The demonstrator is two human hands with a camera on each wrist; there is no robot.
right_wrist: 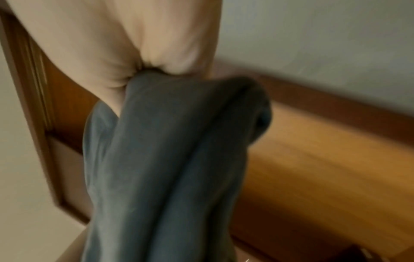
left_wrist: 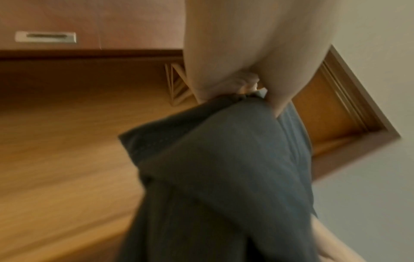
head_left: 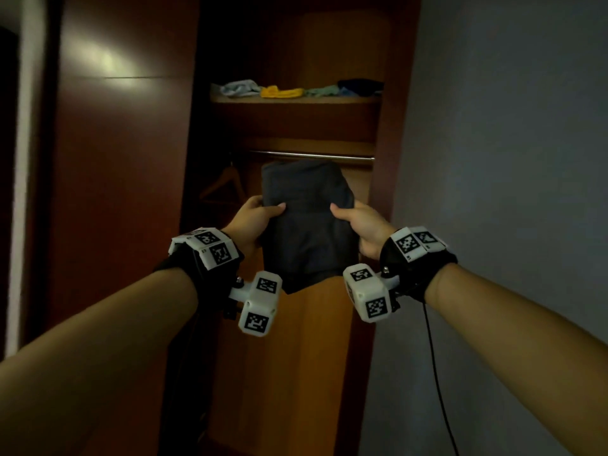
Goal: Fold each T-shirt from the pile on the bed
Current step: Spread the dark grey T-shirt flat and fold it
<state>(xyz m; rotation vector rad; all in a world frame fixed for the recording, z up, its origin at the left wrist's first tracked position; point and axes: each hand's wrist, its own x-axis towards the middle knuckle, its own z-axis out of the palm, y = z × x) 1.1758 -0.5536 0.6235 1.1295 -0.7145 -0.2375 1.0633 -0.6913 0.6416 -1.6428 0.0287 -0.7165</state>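
Dark grey folded T-shirt [head_left: 307, 225] up in front of me, held w/ both hands before the open wardrobe [head_left: 125, 192]. Left hand [head_left: 251, 222] grip: thumb on top, fingers curled under the left edge. Right hand [head_left: 362, 225] grip same on the right edge. Shirt sits just below the hanging rail [head_left: 312, 155]; shelf [head_left: 296, 99] above carries other clothes [head_left: 281, 92]. Wrist cams blurred, mostly grey cloth.
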